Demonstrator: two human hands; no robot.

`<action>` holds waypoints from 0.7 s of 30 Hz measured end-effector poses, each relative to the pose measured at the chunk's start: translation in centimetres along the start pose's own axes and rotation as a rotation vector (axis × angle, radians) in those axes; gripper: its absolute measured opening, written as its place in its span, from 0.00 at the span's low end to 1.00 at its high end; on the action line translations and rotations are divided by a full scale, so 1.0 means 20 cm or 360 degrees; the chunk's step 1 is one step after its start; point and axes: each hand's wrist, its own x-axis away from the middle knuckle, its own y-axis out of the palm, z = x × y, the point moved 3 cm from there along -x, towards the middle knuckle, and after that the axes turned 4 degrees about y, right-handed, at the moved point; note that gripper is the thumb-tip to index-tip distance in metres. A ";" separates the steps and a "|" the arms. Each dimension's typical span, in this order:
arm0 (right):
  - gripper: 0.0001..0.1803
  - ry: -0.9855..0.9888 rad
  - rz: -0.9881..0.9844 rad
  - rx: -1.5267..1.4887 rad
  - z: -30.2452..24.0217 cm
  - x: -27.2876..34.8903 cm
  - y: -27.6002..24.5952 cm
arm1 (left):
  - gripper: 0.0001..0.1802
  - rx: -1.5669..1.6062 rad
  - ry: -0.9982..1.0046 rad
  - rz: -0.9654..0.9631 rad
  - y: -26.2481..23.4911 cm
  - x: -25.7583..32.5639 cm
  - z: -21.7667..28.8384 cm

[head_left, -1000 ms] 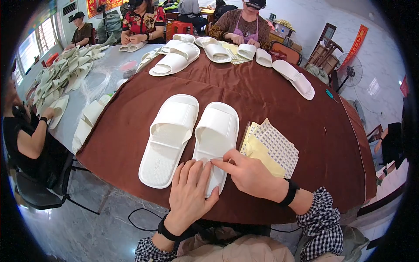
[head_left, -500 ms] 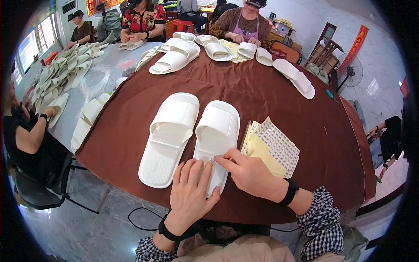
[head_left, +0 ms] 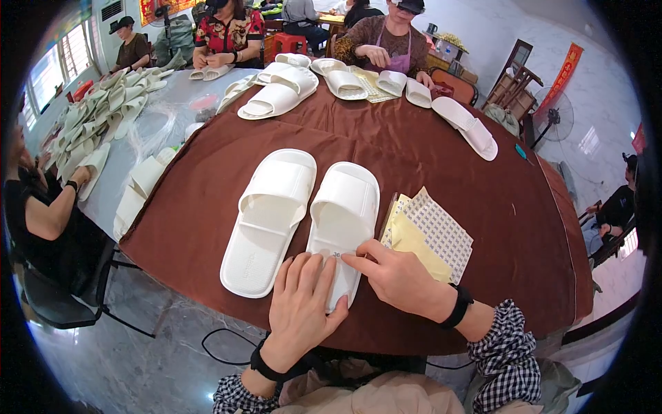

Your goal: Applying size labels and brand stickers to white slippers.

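**Q:** Slipper under the hands — where does it lie?

**A:** White slipper [head_left: 343, 224], right of the pair at frame centre, sole down on the brown tablecloth [head_left: 441, 159], heel toward the lower edge. Its mate, the second white slipper [head_left: 269, 221], lies just beside it on the left, parallel.

**Q:** State of the hands?

**A:** Left hand [head_left: 301, 310], lower centre: fingers spread flat, pressing the heel end of the slipper, clasping nothing. Right hand [head_left: 396, 276], right of it: fingers drawn together, the fingertips [head_left: 348, 259] pinching a small sticker [head_left: 336, 254] against the heel of the slipper. Both wrists carry dark bands; the sleeves are checked.

**Q:** Adjacent items?

**A:** Sheets of small stickers [head_left: 441, 228], with yellow backing paper, just right of the slipper and touching the right hand's knuckles. Further white slippers [head_left: 279, 93] lie across the upper frame, where other people sit at the table's far edge.
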 end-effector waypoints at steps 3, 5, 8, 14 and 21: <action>0.22 0.0000 0.0026 -0.0057 0.00 -0.01 -0.01 | 0.33 0.0002 -0.0006 0.0005 0.00 0.00 0.00; 0.22 0.0015 0.0054 -0.0086 -0.01 -0.01 -0.01 | 0.33 0.0012 0.0001 0.0002 0.00 0.00 0.00; 0.22 -0.0005 -0.0012 -0.0001 -0.02 -0.02 0.00 | 0.35 0.0026 0.0008 0.0000 0.00 0.00 -0.01; 0.21 -0.0028 -0.0027 0.0019 -0.01 -0.01 0.00 | 0.35 0.0004 0.0004 0.0006 0.01 0.00 -0.01; 0.21 0.0003 -0.0033 0.0037 -0.02 -0.01 0.00 | 0.35 0.0021 0.0005 0.0008 0.01 0.00 -0.01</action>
